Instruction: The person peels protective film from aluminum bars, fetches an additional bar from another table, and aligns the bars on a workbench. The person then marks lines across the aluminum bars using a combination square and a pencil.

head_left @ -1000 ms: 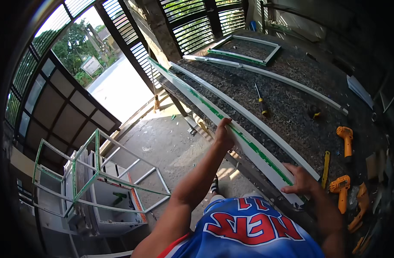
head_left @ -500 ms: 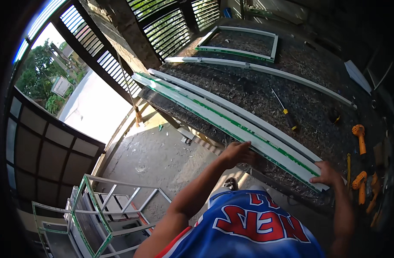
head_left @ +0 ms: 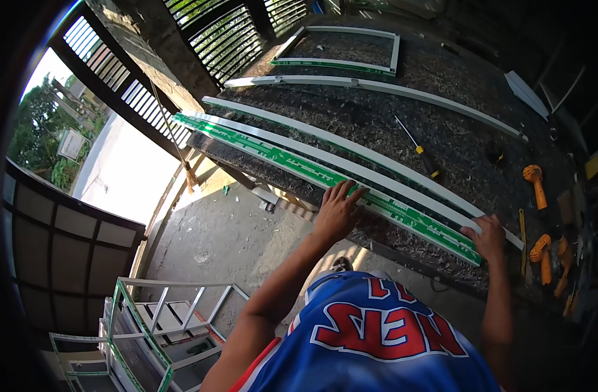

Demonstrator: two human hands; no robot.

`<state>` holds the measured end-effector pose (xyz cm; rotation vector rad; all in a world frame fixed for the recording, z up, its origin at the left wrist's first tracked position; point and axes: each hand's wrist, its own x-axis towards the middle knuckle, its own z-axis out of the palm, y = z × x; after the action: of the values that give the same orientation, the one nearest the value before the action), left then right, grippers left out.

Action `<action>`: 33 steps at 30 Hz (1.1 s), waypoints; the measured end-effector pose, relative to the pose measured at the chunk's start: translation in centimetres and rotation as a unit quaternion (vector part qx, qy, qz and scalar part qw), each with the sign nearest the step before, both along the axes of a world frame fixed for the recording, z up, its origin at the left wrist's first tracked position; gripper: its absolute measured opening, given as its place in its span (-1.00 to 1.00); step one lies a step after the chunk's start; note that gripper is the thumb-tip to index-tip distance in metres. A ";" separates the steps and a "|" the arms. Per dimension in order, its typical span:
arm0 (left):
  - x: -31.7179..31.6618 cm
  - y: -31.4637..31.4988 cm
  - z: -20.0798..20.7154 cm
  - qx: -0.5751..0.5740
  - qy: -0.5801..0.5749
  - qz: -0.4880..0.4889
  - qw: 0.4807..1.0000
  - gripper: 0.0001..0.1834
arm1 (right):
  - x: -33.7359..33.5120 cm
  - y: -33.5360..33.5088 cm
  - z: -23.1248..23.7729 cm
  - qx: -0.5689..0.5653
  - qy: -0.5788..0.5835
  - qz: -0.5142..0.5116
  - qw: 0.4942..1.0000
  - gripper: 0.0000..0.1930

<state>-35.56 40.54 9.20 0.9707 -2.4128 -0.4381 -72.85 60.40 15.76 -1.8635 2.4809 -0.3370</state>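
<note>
A long white metal profile [head_left: 295, 160] with green protective film lies along the near edge of the dark worktable, its green face turned up toward me. My left hand [head_left: 338, 212] is closed over its near edge around mid-length, fingers bent across the film. Near its right end, my right hand [head_left: 487, 238] grips with the thumb on the white side; part of those fingers is hidden. Just behind lies a second white profile [head_left: 377, 161], which passes beside my right hand. The two bars are close together, with a narrow gap showing between them.
Farther back lie a long white bar [head_left: 429, 97] and a rectangular white frame [head_left: 338, 64]. A screwdriver [head_left: 420, 150] rests mid-table. Orange-handled tools [head_left: 535, 186] sit at the right. Assembled frames [head_left: 161, 356] stand on the floor at lower left; a broom [head_left: 190, 176] leans near the doorway.
The near profile has turned so that its green-filmed face shows instead of mostly white. My left hand has moved from beside its edge onto it. The whole view has shifted slightly.
</note>
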 end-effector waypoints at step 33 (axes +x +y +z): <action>0.2 -19.9 -0.4 0.029 -0.097 -0.129 0.986 -0.39 | -3.8 1.1 -4.4 -0.126 -0.110 -0.148 0.975 -0.58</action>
<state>-35.33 20.63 8.82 0.7552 -2.7315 -0.5301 -76.61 61.49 11.36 -1.4208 2.6537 -0.8527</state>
